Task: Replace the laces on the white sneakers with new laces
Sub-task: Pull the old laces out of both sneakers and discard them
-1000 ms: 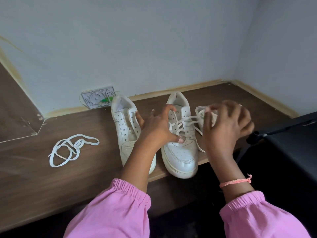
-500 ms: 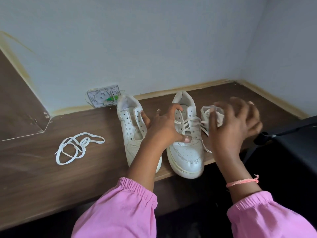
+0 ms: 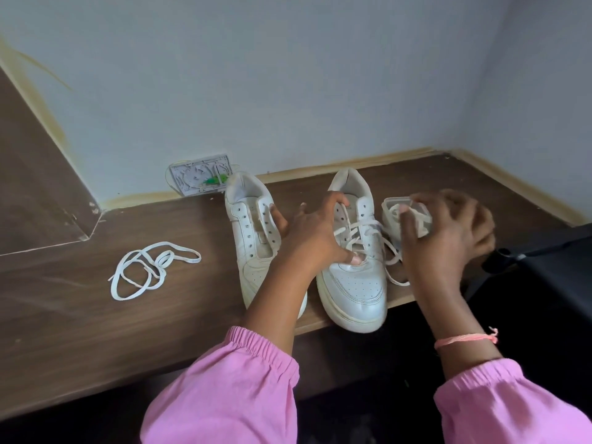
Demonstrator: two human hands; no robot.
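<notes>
At the bottom of the picture are my two pink sleeves [image 3: 230, 389], and a thin pink string [image 3: 464, 339] is tied round my right wrist. Just above them is the edge of the brown table [image 3: 80, 315].

In the middle of the picture my left hand [image 3: 315, 238] rests on the right shoe [image 3: 352, 283]. My fingers are spread wide, and my thumb presses down on the shoe at the bottom of its lace. This shoe's toe hangs a little over the table edge. Its white lace [image 3: 362, 232] is loose and partly pulled out.

The left shoe [image 3: 253, 238] sits just beside it, on the other side of my hand. It has bare holes.

At the right, my right hand [image 3: 448, 238] is curled round a small clear packet [image 3: 403, 216] with white laces inside. It looks a bit blurry.

At the left of the picture a loose white lace [image 3: 150, 270] lies in a tangle on the table, well apart from the shoes.

Far back, a small white box [image 3: 201, 174] with something green in it leans on the wall [image 3: 288, 75].
</notes>
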